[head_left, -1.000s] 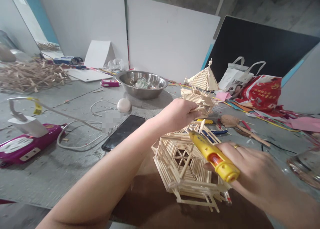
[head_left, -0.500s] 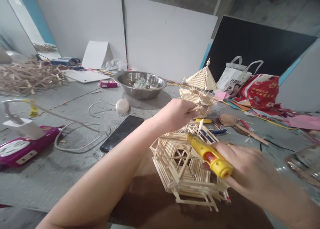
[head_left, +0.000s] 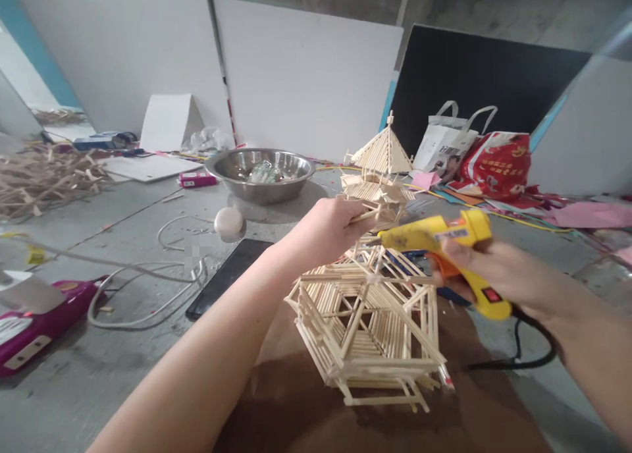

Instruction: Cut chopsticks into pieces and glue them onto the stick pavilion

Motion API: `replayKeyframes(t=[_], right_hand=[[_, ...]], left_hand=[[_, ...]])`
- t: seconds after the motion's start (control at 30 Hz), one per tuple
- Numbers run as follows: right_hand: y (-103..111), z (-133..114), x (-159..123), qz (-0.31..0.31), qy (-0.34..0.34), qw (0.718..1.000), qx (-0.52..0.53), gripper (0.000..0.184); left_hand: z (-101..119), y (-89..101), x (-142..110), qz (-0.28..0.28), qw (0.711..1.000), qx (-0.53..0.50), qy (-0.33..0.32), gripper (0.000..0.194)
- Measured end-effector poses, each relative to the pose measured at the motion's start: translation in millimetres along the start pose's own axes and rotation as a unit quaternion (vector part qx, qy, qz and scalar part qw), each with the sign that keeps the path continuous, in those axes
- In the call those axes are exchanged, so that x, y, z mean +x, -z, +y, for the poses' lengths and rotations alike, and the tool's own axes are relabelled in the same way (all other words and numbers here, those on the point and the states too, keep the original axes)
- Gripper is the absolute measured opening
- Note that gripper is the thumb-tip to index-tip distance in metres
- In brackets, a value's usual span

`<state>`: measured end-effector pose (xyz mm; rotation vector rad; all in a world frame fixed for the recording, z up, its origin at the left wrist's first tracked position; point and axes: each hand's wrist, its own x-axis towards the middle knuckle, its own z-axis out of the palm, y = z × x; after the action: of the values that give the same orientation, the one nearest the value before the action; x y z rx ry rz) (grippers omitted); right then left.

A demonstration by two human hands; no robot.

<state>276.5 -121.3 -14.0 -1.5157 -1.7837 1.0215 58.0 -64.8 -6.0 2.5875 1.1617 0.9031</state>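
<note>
My right hand (head_left: 486,265) is wrapped round a yellow hot glue gun (head_left: 439,232) with an orange trigger and a red switch. Its nozzle points left, close to the fingers of my left hand (head_left: 340,222). Those fingers are closed on a lower tier of a small pagoda (head_left: 380,153) made of thin wooden sticks; the fingertips are partly hidden. Nearer to me is a many-sided stick frame (head_left: 365,328) with a spoked opening in its middle. Whether the frame and pagoda are joined, I cannot tell.
Under the frame lies a brown sheet (head_left: 276,394). Left are a phone (head_left: 227,275), a white cable (head_left: 133,318) and a purple power strip (head_left: 54,328). Behind stand a metal bowl (head_left: 261,193) and a red bag (head_left: 498,166). The gun's black cord (head_left: 513,364) trails right.
My right hand has swung the glue gun up and round, from slanting over the frame to nearly level beside my left hand. My left hand keeps its hold. The view has shifted slightly.
</note>
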Motion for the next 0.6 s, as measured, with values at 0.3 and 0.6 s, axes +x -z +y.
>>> replayKeyframes(t=[0.3, 0.6], right_hand=[[7.0, -3.0, 30.2, -0.144, -0.131, 0.951, 0.241, 0.039], [4.3, 1.2, 38.0, -0.201, -0.12, 0.942, 0.241, 0.043]], left_hand=[[2.8, 3.8, 3.8, -0.023, 0.998, 0.04, 0.032, 0.032], [4.7, 6.0, 4.1, -0.042, 0.996, 0.048, 0.066, 0.033]])
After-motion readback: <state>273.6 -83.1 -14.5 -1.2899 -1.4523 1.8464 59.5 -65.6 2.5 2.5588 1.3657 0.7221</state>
